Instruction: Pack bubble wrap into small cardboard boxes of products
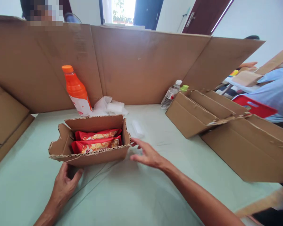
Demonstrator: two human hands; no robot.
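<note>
An open cardboard box [94, 159] with ragged cut edges sits on the table in front of me. Two red snack packets [101, 145] lie side by side inside it. My left hand [65, 180] is at the box's near left corner, thumb and fingers apart, its fingertips partly hidden by the box. At the right end, my right hand [147, 153] has its fingers spread, close to the box wall; whether it touches the cardboard I cannot tell. Neither hand grasps anything that shows.
Behind the box stand an orange bottle [76, 89] and crumpled clear plastic [108, 106]. A water bottle [171, 95] and several cardboard boxes [247, 147] are at right. A cardboard partition [143, 62] closes off the back. Another person's sleeve [273, 91] shows far right.
</note>
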